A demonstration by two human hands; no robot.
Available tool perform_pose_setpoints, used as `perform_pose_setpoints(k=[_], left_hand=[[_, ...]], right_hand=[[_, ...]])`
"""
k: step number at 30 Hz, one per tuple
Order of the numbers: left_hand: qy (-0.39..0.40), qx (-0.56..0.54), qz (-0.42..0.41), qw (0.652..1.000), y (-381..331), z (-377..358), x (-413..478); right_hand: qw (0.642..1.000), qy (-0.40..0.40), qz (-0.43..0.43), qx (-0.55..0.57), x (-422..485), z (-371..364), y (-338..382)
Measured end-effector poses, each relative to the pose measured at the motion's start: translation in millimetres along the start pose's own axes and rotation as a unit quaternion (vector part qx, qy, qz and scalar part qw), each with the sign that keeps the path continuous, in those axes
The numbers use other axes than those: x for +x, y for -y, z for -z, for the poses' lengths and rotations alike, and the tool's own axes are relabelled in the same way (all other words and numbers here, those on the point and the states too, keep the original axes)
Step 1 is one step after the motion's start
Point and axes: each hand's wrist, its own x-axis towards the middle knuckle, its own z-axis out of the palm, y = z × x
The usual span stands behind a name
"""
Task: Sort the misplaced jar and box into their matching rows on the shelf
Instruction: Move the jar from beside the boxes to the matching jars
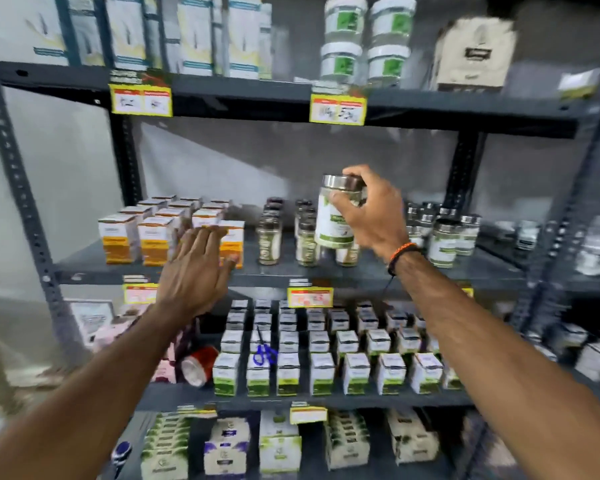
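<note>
At mid-shelf height, I am reading the right hand (pixel 369 211) as closed around a white-labelled jar (pixel 336 216), thumb on the label face and the other fingers curling over the metal lid (pixel 343 181). The jar is hanging upright, clear of the shelf board (pixel 84 261), above and in front of the row of narrower dark-capped bottles (pixel 305 233). I am judging this to be the misplaced jar, since it is taller and wider than the bottles beneath it. A top-and-side grip of this kind is keeping the base free for setting down.

The left hand (pixel 194 271) is spreading wide and flat, empty, with its fingertips (pixel 212 230) at the front of the orange-and-white boxes (pixel 153 237) on the same board. One box (pixel 232 242) is standing just right of that hand, at the end of the block nearest the bottles; whether it is the misplaced box, I cannot tell, as motion blur is softening the print.

Further right on this board, wide jars with silver lids and green-and-white labels (pixel 445 237) are standing grouped. Their shape is matching the held jar, so I am judging that group to be its likely row. It lies well apart from the jar, so a sideways carry is needed.

On the board below, green-and-white cartons (pixel 321 372) are standing in straight files, with blue-handled scissors (pixel 264 353) lying among them.
</note>
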Motion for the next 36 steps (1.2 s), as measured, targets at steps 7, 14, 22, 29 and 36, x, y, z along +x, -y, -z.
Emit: perform_pose_setpoints(k=[7, 14, 22, 29, 36], left_hand=[[0.045, -0.052, -0.096, 0.993, -186.1, -53.2, 30.4], [0.127, -0.046, -0.107, 0.985, -272.4, -130.2, 60.4], [0.188, -0.030, -0.075, 0.979, -281.9, -193.4, 78.6], [0.184, 0.024, -0.076, 0.980, -274.2, -215.4, 75.2], [0.177, 0.028, -0.086, 0.980, -271.7, -216.7, 75.5]], right_hand=[[0.995, -0.031, -0.075, -0.052, -7.0, 132.1, -110.3], [0.984, -0.047, -0.155, -0.071, -22.6, 187.2, -216.7], [0.973, -0.072, -0.206, -0.070, -21.4, 185.4, -301.6], [0.967, -0.037, -0.232, -0.096, -16.0, 152.9, -333.5], [0.955, -0.012, -0.275, -0.105, -29.4, 139.8, -343.0]])
